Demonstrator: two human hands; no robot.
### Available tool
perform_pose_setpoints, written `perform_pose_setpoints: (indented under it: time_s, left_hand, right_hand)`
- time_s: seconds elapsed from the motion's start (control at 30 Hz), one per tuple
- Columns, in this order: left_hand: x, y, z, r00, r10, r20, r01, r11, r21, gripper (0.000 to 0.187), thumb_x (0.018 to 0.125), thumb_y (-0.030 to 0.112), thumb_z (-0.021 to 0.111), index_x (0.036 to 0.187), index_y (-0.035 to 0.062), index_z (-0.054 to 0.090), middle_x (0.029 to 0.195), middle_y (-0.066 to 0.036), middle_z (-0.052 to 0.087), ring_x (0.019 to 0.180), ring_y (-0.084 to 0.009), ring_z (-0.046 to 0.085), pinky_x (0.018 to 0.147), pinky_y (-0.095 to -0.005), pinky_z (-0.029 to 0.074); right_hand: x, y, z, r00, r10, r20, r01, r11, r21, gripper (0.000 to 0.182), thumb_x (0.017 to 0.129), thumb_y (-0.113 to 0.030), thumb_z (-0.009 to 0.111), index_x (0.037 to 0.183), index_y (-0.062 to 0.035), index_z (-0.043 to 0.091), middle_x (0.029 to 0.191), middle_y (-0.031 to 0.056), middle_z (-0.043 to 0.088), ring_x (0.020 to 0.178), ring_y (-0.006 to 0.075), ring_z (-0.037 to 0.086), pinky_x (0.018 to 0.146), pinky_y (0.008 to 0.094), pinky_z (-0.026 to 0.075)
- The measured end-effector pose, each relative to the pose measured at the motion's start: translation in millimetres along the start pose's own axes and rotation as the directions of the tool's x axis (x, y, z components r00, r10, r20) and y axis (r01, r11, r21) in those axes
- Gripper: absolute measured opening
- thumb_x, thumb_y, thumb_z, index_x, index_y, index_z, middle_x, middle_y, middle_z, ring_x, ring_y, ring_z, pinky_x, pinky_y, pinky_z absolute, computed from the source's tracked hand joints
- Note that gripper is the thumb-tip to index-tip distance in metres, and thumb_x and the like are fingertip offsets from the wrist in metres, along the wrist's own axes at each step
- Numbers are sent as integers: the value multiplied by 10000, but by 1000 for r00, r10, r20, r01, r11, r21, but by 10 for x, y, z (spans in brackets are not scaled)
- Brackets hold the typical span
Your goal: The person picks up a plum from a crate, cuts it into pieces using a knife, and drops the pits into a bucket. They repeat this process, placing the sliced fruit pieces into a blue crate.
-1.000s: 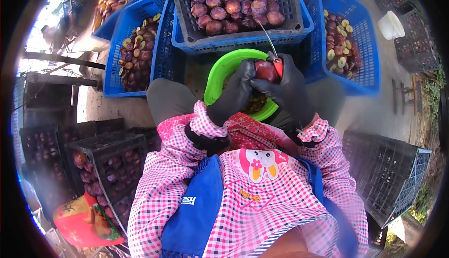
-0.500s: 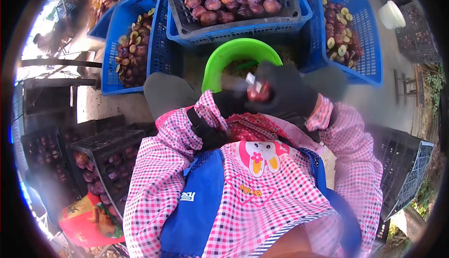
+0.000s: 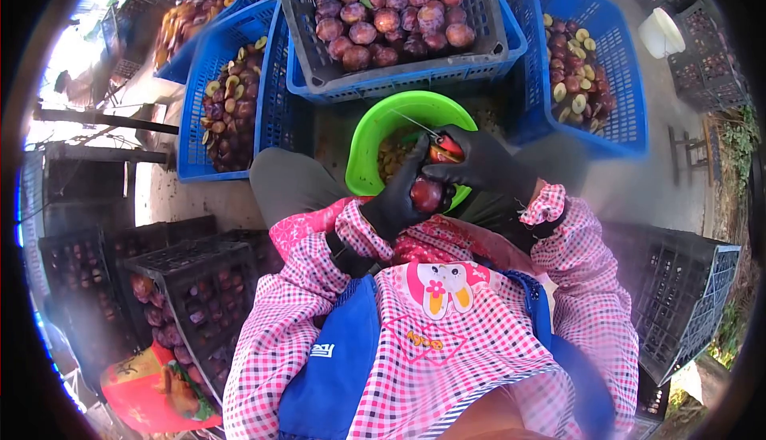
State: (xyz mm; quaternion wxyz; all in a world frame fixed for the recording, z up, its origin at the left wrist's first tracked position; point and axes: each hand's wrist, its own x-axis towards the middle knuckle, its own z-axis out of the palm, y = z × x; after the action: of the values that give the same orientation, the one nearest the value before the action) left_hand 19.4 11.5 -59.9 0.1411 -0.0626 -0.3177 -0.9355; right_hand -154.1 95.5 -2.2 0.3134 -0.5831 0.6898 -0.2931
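Note:
My left hand, in a black glove, is closed round a dark red plum over the near rim of a bright green bucket. Beside it my right hand, also black-gloved, is closed; from it a thin-bladed knife points up and left over the bucket. A red piece with a yellowish edge, which looks like cut plum, shows between the fingers of both hands. The knife's handle is hidden. Small brownish bits lie inside the bucket.
Ahead, a black crate of whole plums rests on a blue crate. Blue crates of cut plums stand left and right. Stacked black crates flank me on the left and right. A white bucket stands at far right.
The plum and blade, blurred close to my body before, are now separate and clear. My hands have come lower in view, and the bucket's inside shows more.

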Motion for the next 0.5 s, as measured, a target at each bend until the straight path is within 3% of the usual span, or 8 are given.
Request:
perform_pose_setpoints:
  time_s: [0.07, 0.1, 0.2, 0.23, 0.27, 0.33, 0.4, 0.5]
  left_hand:
    - [67, 146, 13, 796, -442, -413, 351, 894, -281, 618, 985, 574, 393, 1326, 66, 475, 1120, -113, 646, 939, -166, 652, 769, -315, 550]
    - [252, 490, 451, 768, -234, -596, 341, 938, 71, 629, 962, 618, 400, 1203, 62, 567, 947, -104, 685, 757, -162, 665, 649, -292, 553]
    - [35, 1539, -13, 705, 148, -694, 339, 789, 513, 510, 1022, 483, 383, 1191, 54, 601, 963, -131, 691, 697, -180, 676, 604, -268, 549]
    - [-158, 1920, -370, 719, 468, -514, 282, 480, 831, 447, 1013, 403, 445, 1169, 21, 617, 1004, -164, 669, 757, -203, 665, 653, -276, 539]
    - [-27, 2273, -121, 795, 606, -7, 356, -458, 815, 510, 938, 313, 608, 1288, -44, 507, 1143, -185, 623, 997, -262, 631, 820, -403, 529]
    - [54, 2795, -486, 826, 522, 214, 390, -802, 452, 496, 923, 261, 628, 1290, -53, 516, 1193, -210, 606, 1081, -262, 597, 887, -393, 493]
    - [689, 2562, -110, 711, 702, -38, 426, -386, 818, 484, 896, 373, 650, 1175, -21, 614, 1106, -212, 632, 971, -313, 624, 857, -410, 488]
    - [1563, 2099, -291, 904, 368, -217, 325, -263, 908, 581, 891, 477, 615, 1175, -30, 612, 1042, -250, 653, 1001, -361, 640, 871, -445, 489]
  right_hand:
    - [0, 14, -78, 999, -11, -35, 14, 996, 86, 645, 786, -536, 730, 1200, -62, 585, 1028, 175, 679, 942, 324, 675, 811, 389, 511]
    - [-3, 34, -223, 989, 91, -114, -75, 988, 137, 637, 786, -541, 730, 1184, -62, 595, 1011, 170, 681, 920, 309, 676, 806, 391, 512]
    - [-150, -170, -1030, 853, 213, -477, -212, 976, 56, 633, 774, -553, 741, 1147, -58, 615, 927, 135, 681, 830, 262, 669, 774, 381, 517]
    - [-195, 116, -1258, 780, 112, -616, -245, 960, -136, 603, 784, -538, 739, 1118, -50, 622, 883, 119, 675, 796, 238, 664, 749, 359, 515]
    - [-236, 353, -1447, 692, -19, -721, -303, 900, -314, 575, 794, -523, 738, 1089, -42, 629, 840, 103, 668, 762, 214, 658, 725, 338, 512]
    - [-314, 273, -1641, 660, 30, -750, -233, 958, -167, 537, 811, -502, 730, 1065, -38, 635, 826, 104, 666, 736, 199, 649, 701, 327, 501]
    - [-332, 215, -1669, 642, 83, -762, -153, 988, -22, 501, 827, -481, 722, 1040, -34, 642, 812, 105, 663, 711, 184, 640, 677, 316, 490]
    - [-239, 154, -1482, 604, 160, -781, -116, 987, 113, 429, 856, -439, 705, 975, -32, 644, 779, 109, 647, 660, 167, 599, 640, 324, 468]
